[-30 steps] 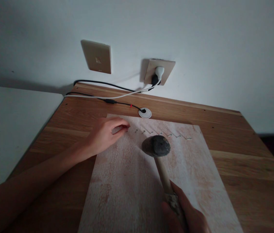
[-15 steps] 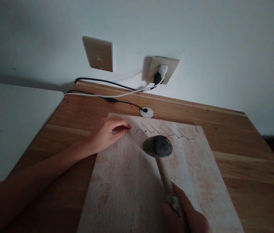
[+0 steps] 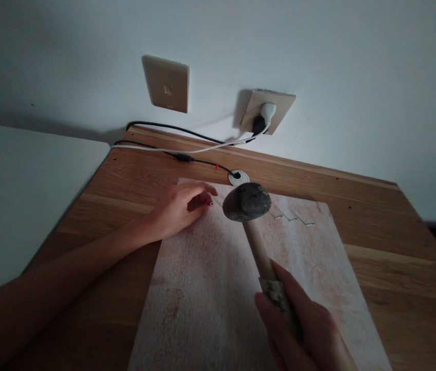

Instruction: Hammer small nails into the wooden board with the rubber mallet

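My right hand [image 3: 298, 324] is wrapped round the wooden handle of a mallet [image 3: 247, 202], whose dark, rounded head is raised over the far part of a whitish, worn board [image 3: 202, 288]. My left hand [image 3: 182, 208] rests at the board's far left, its fingertips closed round a small nail [image 3: 210, 204] of which only the head end shows. To the right of the mallet head, several thin nails [image 3: 293, 219] stand in a row along the board's far edge. The mallet head hides other nails of this row.
Under the board lies a wooden tabletop [image 3: 387, 268], with a white cable grommet [image 3: 239, 178] behind the board. Black and white cables [image 3: 202, 149] run to a wall socket [image 3: 279, 105] holding plugs. A second wall plate [image 3: 167, 82] sits further left. A white panel [image 3: 36, 190] borders the left.
The mallet has moved up and away from me, now covering nails that showed before. My left fingers have shifted slightly right, and the view has turned a little left.
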Demonstrator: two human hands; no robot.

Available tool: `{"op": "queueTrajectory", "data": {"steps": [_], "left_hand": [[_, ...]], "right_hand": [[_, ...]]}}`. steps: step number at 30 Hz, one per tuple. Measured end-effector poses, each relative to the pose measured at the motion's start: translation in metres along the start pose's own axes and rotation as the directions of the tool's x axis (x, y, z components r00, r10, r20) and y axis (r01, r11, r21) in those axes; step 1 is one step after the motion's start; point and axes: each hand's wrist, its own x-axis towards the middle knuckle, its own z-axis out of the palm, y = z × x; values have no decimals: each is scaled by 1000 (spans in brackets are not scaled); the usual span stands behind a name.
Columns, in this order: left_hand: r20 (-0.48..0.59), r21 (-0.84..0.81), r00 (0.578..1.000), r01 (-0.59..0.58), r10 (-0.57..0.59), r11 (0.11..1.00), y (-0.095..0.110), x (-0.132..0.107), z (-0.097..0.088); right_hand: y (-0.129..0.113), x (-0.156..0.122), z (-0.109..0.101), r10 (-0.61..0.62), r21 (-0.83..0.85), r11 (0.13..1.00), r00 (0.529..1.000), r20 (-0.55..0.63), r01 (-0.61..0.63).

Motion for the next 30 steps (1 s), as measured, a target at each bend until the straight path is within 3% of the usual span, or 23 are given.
{"op": "queueTrajectory", "data": {"steps": [5,12,24,30], "left_hand": [[6,-84,998,55,-55,995,-2,-3,2],[-34,-57,999,38,-40,998,-8,-5,6],[-39,-119,998,37,-42,992,-5,-4,4],[-37,-74,998,53,-56,996,-7,-4,6]], "right_hand": [[-15,16,-3,-6,43,999,996,94,2],[-9,19,5,-6,68,998,983,185,-6],[-20,20,8,17,83,996,990,143,-30],[-22,20,9,8,39,999,986,164,-14]]}}
